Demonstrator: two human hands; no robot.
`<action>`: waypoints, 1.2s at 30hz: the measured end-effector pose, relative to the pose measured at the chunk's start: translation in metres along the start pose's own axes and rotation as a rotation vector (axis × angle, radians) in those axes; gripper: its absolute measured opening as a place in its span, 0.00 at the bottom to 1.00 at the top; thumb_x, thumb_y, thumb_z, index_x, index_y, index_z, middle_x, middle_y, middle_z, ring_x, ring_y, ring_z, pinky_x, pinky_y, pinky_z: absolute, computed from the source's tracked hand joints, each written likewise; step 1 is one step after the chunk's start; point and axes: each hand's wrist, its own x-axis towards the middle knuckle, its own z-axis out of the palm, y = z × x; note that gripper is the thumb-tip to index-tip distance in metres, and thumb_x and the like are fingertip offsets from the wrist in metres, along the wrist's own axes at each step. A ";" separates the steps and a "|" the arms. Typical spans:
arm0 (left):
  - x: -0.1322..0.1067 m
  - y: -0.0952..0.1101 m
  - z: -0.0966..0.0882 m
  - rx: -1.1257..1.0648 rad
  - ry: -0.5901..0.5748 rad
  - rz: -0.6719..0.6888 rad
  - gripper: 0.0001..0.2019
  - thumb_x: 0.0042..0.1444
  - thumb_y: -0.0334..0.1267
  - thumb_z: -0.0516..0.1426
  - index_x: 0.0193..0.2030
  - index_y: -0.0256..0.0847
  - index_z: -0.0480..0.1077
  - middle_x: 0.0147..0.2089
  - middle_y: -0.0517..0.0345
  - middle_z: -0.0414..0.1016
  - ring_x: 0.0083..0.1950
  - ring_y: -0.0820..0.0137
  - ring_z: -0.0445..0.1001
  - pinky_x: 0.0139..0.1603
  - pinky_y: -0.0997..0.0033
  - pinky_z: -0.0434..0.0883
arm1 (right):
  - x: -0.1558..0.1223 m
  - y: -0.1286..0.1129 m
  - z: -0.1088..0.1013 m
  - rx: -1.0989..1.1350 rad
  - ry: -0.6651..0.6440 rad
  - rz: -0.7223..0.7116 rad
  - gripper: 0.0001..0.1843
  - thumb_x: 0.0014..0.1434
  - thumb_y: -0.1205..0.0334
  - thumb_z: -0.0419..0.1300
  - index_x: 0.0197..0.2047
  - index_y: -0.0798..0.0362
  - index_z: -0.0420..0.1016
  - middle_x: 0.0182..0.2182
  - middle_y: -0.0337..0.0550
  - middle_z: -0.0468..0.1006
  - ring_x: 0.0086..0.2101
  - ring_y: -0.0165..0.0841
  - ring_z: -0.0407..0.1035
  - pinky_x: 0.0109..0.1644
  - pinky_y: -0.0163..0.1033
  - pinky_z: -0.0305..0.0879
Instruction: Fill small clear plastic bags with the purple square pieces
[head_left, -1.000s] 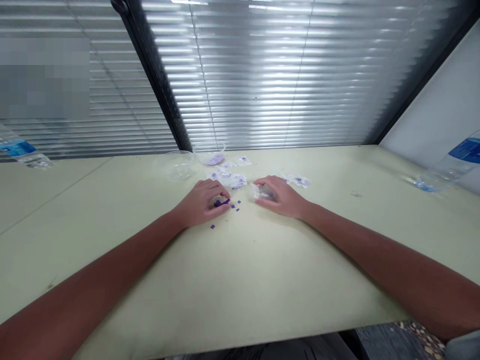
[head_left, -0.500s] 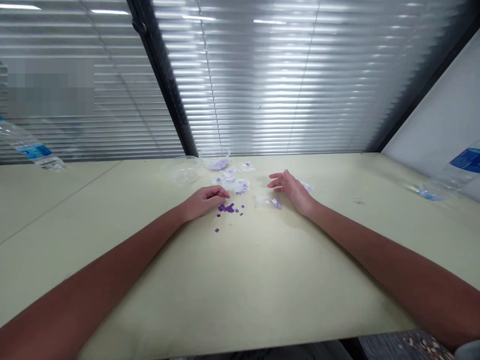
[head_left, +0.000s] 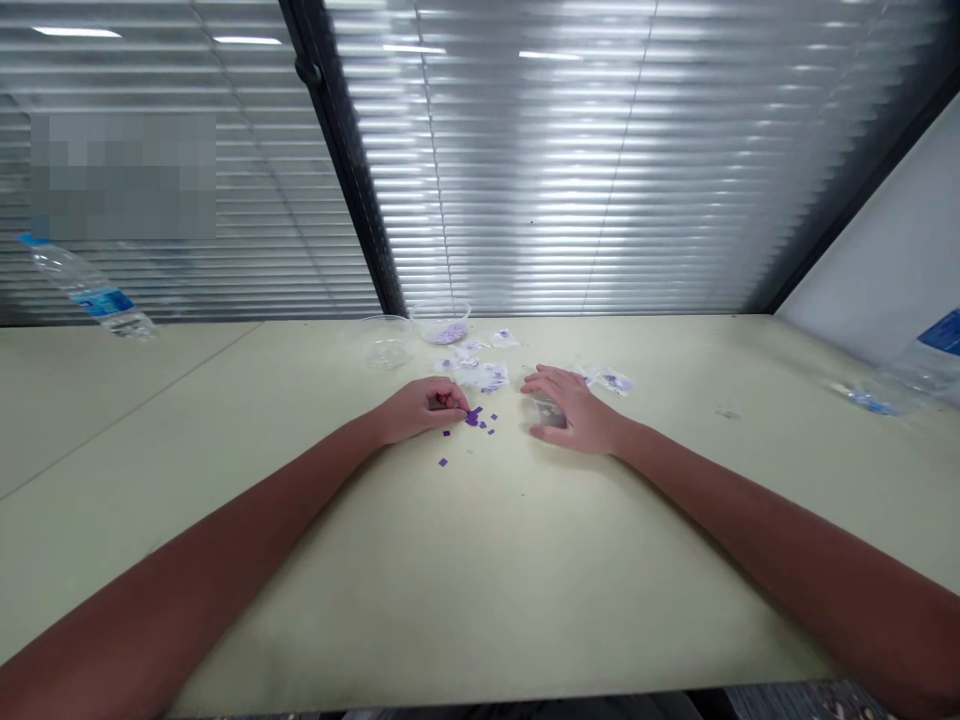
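Small purple squares [head_left: 473, 417] lie in a loose pile on the table, with several strays in front of and beside it. At the pile's left edge is my left hand [head_left: 420, 409], its fingers curled and the thumb and fingertips together; anything between them is too small to make out. My right hand [head_left: 581, 412] is open, palm down, with thumb and fingers apart around a small clear plastic bag [head_left: 545, 410]. The hand partly hides this bag, and I cannot tell whether it touches it. Behind my hands lie clear bags with purple bits [head_left: 482, 375].
At the back stand a clear round tub [head_left: 386, 343] and a clear bowl with pale purple bits [head_left: 448, 333]. More small bags [head_left: 616, 382] lie beyond my right hand. Water bottles stand at far left [head_left: 105, 300] and far right [head_left: 919, 365]. Blinds [head_left: 562, 180] hang behind the table.
My right hand has come down and toward me, over the small clear bag. My left hand has shifted slightly right into the purple squares. The view has turned slightly left.
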 end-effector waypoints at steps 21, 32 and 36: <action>0.001 0.003 0.001 0.308 0.041 0.105 0.18 0.70 0.55 0.56 0.39 0.42 0.75 0.37 0.56 0.75 0.39 0.64 0.71 0.41 0.67 0.67 | 0.004 0.001 0.003 0.066 0.091 -0.008 0.21 0.63 0.48 0.70 0.55 0.45 0.73 0.54 0.49 0.79 0.59 0.50 0.70 0.66 0.60 0.62; -0.005 0.014 0.008 0.206 0.220 0.023 0.18 0.73 0.55 0.53 0.42 0.43 0.70 0.39 0.58 0.74 0.38 0.65 0.70 0.39 0.67 0.67 | 0.005 -0.002 0.003 0.053 0.102 -0.024 0.19 0.64 0.49 0.70 0.54 0.45 0.74 0.52 0.48 0.81 0.56 0.49 0.72 0.64 0.59 0.64; -0.008 0.035 0.030 0.074 0.354 0.037 0.16 0.73 0.54 0.54 0.42 0.43 0.70 0.38 0.59 0.73 0.37 0.67 0.70 0.36 0.69 0.67 | 0.004 -0.004 0.002 0.064 0.150 -0.062 0.21 0.65 0.49 0.70 0.57 0.45 0.74 0.54 0.50 0.82 0.57 0.49 0.74 0.64 0.59 0.67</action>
